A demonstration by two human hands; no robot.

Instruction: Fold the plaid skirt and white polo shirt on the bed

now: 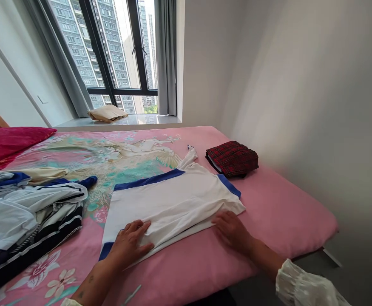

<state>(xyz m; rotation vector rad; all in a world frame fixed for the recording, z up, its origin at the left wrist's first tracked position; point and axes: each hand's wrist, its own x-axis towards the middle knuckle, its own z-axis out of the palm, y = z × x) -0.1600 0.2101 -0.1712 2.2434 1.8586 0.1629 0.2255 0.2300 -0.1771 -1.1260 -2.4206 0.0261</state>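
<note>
A white shirt (160,199) with blue trim lies on the bed, folded over lengthwise, with some wrinkles along its near side. One sleeve sticks out at the far side and a blue-edged opening faces right. My left hand (130,242) rests on the shirt's near left part, thumb and fingers apart. On the near right edge of the shirt lies my right hand (232,231), its fingers laid on the fabric and slightly bent. The right thumb is mostly hidden.
A folded red plaid garment (232,158) sits beyond the shirt at the right. Several clothes are heaped in a pile (29,212) at the left, near a red pillow (13,142). A beige folded cloth (107,113) lies on the windowsill. The pink bed (288,212) ends near the right wall.
</note>
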